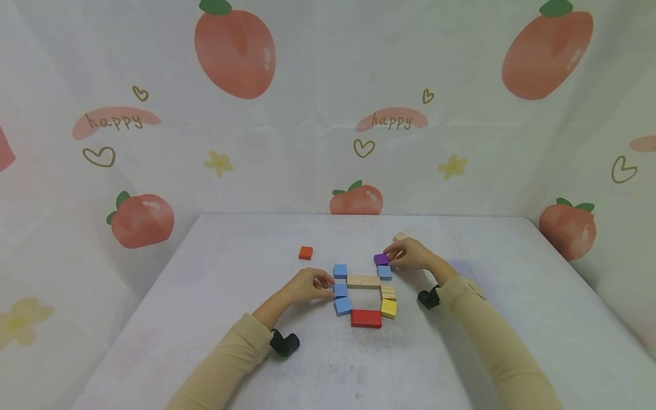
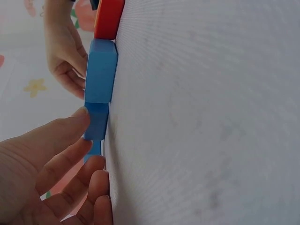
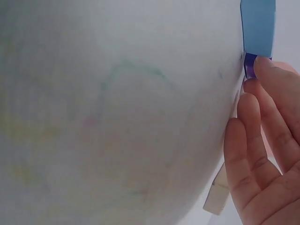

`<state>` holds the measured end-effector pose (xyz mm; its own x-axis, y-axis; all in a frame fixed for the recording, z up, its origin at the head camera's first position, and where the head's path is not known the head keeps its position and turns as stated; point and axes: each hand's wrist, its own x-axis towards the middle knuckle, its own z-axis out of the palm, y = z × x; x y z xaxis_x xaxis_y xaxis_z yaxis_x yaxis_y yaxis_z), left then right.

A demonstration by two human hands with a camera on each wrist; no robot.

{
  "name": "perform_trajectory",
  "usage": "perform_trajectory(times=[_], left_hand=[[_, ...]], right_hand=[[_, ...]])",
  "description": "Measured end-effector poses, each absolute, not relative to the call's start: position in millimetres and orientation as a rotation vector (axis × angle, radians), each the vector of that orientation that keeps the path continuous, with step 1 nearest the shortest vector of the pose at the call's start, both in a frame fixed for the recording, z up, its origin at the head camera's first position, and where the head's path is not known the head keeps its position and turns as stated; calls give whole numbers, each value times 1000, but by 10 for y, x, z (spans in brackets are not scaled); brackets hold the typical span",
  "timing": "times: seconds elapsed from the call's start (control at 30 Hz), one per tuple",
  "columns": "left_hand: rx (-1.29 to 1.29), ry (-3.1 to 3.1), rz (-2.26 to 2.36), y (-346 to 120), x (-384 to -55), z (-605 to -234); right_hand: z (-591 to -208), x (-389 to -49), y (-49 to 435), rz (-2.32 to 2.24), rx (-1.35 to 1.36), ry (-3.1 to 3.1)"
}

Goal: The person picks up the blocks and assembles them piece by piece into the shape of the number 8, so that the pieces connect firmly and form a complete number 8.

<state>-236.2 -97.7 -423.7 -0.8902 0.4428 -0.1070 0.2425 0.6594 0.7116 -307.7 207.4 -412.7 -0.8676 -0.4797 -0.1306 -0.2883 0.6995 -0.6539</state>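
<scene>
A loose ring of blocks lies on the white table. On its left side my left hand [image 1: 307, 286] has thumb and index finger at the middle blue block [image 1: 340, 291], pinching its outer edge; its other fingers curl loosely beside it in the left wrist view. Another blue block [image 1: 343, 306] sits nearer, and a third blue block [image 1: 340, 271] farther back. At the back right, my right hand [image 1: 410, 254] pinches a purple block [image 1: 381, 259] between thumb and index finger. That purple block stands against a blue block [image 3: 259, 28] in the right wrist view.
A long wooden block [image 1: 363, 281], a small wooden block [image 1: 388, 292], a yellow block [image 1: 389, 308] and a red block [image 1: 366, 318] form the rest of the ring. An orange-red block [image 1: 306, 253] lies apart, back left. Behind my right hand is a wooden block [image 3: 217, 192].
</scene>
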Motion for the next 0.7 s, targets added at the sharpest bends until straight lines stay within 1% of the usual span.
perform_trajectory(times=[0.7], left_hand=[[549, 2604, 1050, -978, -2340, -4209]], right_hand=[[-4110, -3060, 2071, -952, -589, 2615]])
